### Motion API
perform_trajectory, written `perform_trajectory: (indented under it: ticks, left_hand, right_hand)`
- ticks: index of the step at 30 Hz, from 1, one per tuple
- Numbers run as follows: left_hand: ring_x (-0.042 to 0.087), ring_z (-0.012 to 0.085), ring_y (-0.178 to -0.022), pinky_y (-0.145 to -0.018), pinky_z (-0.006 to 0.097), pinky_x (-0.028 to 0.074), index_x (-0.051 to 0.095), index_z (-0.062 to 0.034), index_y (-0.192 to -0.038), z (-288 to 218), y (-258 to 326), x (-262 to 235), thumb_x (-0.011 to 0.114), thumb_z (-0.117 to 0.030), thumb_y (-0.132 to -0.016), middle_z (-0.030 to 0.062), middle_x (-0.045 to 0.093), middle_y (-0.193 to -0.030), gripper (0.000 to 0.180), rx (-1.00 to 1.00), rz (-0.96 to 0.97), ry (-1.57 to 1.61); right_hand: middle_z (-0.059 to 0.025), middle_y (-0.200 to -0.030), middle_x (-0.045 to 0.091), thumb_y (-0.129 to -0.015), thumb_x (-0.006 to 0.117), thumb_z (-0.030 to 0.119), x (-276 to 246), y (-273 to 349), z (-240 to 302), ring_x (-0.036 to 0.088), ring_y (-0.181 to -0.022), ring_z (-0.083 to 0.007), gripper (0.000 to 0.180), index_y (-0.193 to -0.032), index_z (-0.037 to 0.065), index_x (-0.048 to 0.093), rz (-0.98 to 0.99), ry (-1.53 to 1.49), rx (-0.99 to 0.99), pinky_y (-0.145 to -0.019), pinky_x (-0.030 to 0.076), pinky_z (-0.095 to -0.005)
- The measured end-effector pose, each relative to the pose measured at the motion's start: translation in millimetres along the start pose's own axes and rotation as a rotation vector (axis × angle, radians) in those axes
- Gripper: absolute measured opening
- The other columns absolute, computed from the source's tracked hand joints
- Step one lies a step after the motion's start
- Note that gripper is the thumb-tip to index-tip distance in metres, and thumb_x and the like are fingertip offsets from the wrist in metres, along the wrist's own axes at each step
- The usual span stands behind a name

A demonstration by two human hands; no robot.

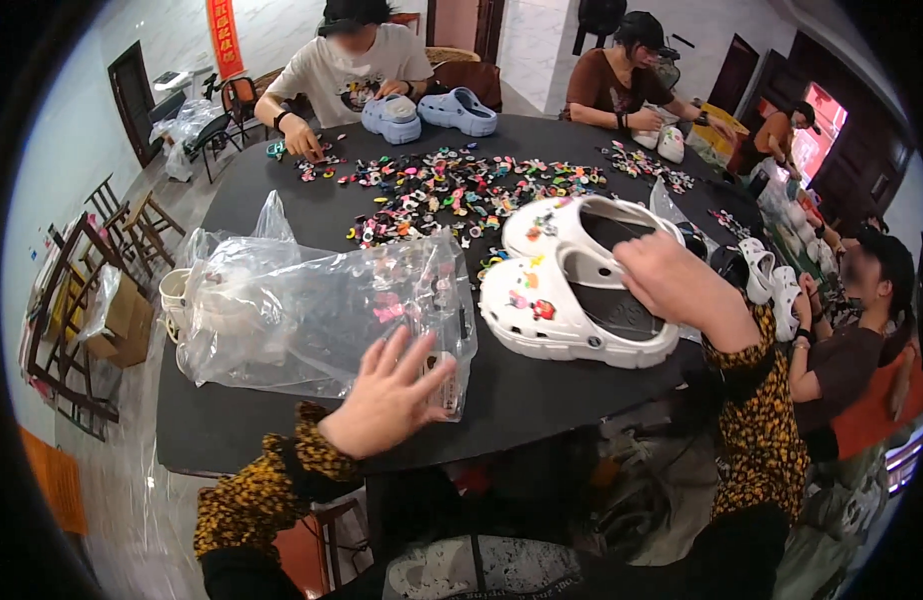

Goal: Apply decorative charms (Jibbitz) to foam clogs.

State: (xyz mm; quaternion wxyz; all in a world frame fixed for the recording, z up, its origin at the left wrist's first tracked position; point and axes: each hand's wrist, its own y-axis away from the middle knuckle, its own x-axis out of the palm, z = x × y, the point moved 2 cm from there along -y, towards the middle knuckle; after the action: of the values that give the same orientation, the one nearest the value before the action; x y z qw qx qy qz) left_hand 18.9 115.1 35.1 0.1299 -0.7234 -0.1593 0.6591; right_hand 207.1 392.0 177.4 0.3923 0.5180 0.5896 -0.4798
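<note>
My right hand [672, 282] grips a pair of white clogs [572, 325] by their inner edges, the two held side by side. Colourful shoe charms [544, 308] decorate their toes. Fingers spread, my left hand [390, 390] rests on the near right end of a clear plastic bag [322, 310] that lies flat on the black table [502, 400]. At the bag's left end a cream shoe [174, 300] shows, partly covered by the plastic. Beyond the clogs and the bag spreads a heap of small colourful charms [442, 195].
Across the table a person [357, 80] reaches among charms beside two light-blue clogs [460, 110]. Farther right another person [622, 90] has white clogs [670, 143]. Near the right edge sits a person [852, 340] with more white clogs [785, 300]. Wooden stools [147, 225] stand on the left.
</note>
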Motion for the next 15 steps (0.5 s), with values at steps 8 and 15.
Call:
perform_trajectory:
  ticks: [8,15]
  left_hand:
    - [0.053,0.0308,-0.116,-0.094,0.041,0.042,0.054,-0.0034,-0.122,18.4,0.1,24.1,0.055,-0.034,-0.094,0.0163,0.057,-0.121,0.042,-0.238,0.297,0.527]
    - [0.054,0.0151,-0.110,-0.093,0.029,0.043,0.042,0.0022,-0.132,14.2,40.7,10.3,0.047,-0.016,-0.098,0.0097,0.055,-0.123,0.038,-0.843,-0.292,1.620]
  right_hand:
    - [-0.0199,-0.072,0.059,-0.081,0.058,0.005,-4.0,-50.5,57.5,0.063,-0.069,-0.0365,0.013,-0.088,-0.001,0.049,-0.292,-0.337,0.089,-0.063,0.052,-0.0432]
    - [-0.0194,-0.075,0.059,-0.082,0.060,0.008,85.8,-66.4,163.5,0.059,-0.068,-0.0384,0.017,-0.095,0.001,0.052,-0.242,-0.630,0.255,-0.059,0.048,-0.0468]
